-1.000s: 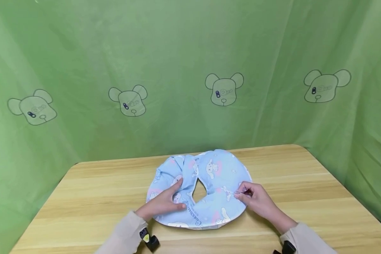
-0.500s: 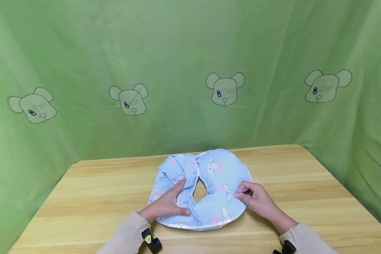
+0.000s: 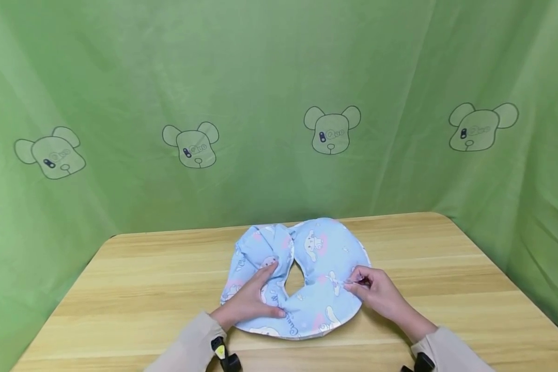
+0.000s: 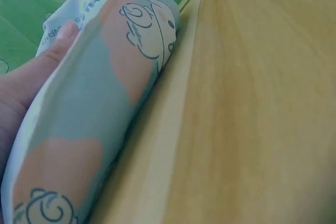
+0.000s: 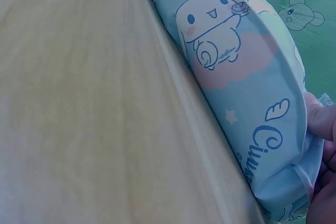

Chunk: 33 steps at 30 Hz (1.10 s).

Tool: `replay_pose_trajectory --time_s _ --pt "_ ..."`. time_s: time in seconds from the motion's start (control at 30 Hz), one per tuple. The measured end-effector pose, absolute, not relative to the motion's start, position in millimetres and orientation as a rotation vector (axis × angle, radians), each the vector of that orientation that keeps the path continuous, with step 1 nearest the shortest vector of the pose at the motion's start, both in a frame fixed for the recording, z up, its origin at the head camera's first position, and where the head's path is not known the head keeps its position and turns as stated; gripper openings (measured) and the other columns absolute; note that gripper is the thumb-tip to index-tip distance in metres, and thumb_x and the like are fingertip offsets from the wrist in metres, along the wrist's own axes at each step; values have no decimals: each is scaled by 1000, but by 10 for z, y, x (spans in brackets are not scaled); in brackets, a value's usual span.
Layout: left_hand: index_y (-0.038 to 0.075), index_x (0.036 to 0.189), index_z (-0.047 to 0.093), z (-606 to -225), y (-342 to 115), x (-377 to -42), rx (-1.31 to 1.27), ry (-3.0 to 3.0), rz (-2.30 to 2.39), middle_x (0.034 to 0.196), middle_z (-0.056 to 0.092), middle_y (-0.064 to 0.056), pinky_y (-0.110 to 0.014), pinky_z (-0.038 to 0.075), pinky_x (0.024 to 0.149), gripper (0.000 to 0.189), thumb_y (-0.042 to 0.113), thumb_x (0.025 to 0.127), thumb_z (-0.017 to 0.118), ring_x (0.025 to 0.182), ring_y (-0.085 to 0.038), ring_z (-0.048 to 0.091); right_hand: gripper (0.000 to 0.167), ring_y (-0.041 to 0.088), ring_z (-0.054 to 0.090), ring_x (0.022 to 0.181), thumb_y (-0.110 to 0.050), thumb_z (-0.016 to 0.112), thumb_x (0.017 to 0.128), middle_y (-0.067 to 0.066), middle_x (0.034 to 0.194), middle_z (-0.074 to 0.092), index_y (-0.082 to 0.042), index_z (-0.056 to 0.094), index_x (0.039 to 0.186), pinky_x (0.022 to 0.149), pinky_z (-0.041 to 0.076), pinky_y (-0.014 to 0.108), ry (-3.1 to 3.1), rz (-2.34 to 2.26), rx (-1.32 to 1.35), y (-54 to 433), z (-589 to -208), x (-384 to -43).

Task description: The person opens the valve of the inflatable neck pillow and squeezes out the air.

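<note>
A light-blue U-shaped inflatable neck pillow (image 3: 327,305), printed with white cartoon puppies, pink patches and lettering, lies on the table. Its left side is creased and its two ends meet at the far side, around a narrow central gap. My left hand (image 3: 248,305) presses on the left part, thumb and forefinger spread over the top; its other fingers are hard to make out. With thumb and forefinger, my right hand (image 3: 376,292) pinches a small clear plastic piece, apparently the valve (image 5: 326,99), on the pillow's right side. The right wrist view shows the cover puckered beside those fingers.
Underneath is a light wooden table (image 3: 144,289), whose far edge runs just behind the pillow. A green curtain (image 3: 260,77) with mouse-head drawings surrounds the table at the back and sides.
My left hand has shifted slightly to the right, pushing in the pillow's left side, so its left edge has moved inward. The right hand keeps its pinch almost in place.
</note>
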State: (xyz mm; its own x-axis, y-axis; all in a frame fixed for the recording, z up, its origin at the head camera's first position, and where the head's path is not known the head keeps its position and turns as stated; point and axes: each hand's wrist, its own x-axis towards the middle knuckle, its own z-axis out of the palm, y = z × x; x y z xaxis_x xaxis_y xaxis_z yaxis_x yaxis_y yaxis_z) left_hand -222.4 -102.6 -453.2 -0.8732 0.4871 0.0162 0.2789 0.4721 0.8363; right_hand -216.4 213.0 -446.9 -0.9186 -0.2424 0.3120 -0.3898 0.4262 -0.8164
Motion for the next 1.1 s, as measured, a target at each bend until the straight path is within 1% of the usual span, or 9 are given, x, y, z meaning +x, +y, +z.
replay_pose_trajectory --time_s 0.07,0.3,0.5,0.7,0.77,0.93,1.03,1.1 --pt "19 151 21 -4546 -1021 -2232 672 2493 1366 156 17 -10 -54 15 112 109 37 65 85 143 -30 14 17 7 45 63 -2 72 79 -3 67 50 -8 58 72 54 41 22 -2525 1505 565 2130 -4470 -2165" --pt "21 148 29 -4569 -1008 -2252 717 2502 1374 154 27 -4 -52 17 113 100 34 67 85 142 -29 17 17 8 46 64 -4 73 79 -3 67 51 -9 58 72 55 41 22 -2525 1513 560 2137 -4443 -2152" --pt "19 146 35 -4577 -996 -2263 726 2512 1390 151 32 -7 -50 18 113 97 32 65 86 141 -29 22 18 9 47 64 -4 72 79 -2 67 51 -11 58 71 57 42 22 -2536 1506 556 2140 -4422 -2157" --pt "16 143 40 -4599 -997 -2268 771 2540 1364 149 36 -9 -48 22 112 93 32 64 86 137 -29 30 18 9 47 66 -4 72 80 -2 68 52 -11 58 72 58 42 22 -2566 1499 521 2133 -4424 -2161" --pt "16 142 42 -4607 -1001 -2269 775 2541 1364 148 38 -7 -47 24 112 91 33 64 86 136 -28 33 17 9 47 65 -5 72 80 -2 68 52 -11 58 72 57 42 22 -2563 1497 524 2130 -4424 -2155" --pt "22 140 45 -4614 -1009 -2273 757 2541 1366 146 41 2 -43 26 111 87 36 64 86 134 -23 37 18 9 47 65 -5 73 79 -2 68 51 -11 58 71 57 42 22 -2546 1504 539 2123 -4423 -2149" --pt "24 139 47 -4611 -1014 -2271 729 2528 1368 144 43 8 -41 26 112 84 36 65 85 133 -20 37 18 8 47 65 -6 73 79 -3 68 51 -11 58 71 57 42 22 -2543 1511 545 2119 -4419 -2150" --pt "25 138 48 -4610 -1014 -2270 723 2524 1365 143 43 9 -40 27 111 82 36 66 85 133 -19 38 17 8 47 65 -6 73 79 -3 68 51 -10 58 71 57 42 22 -2540 1513 551 2116 -4414 -2144"
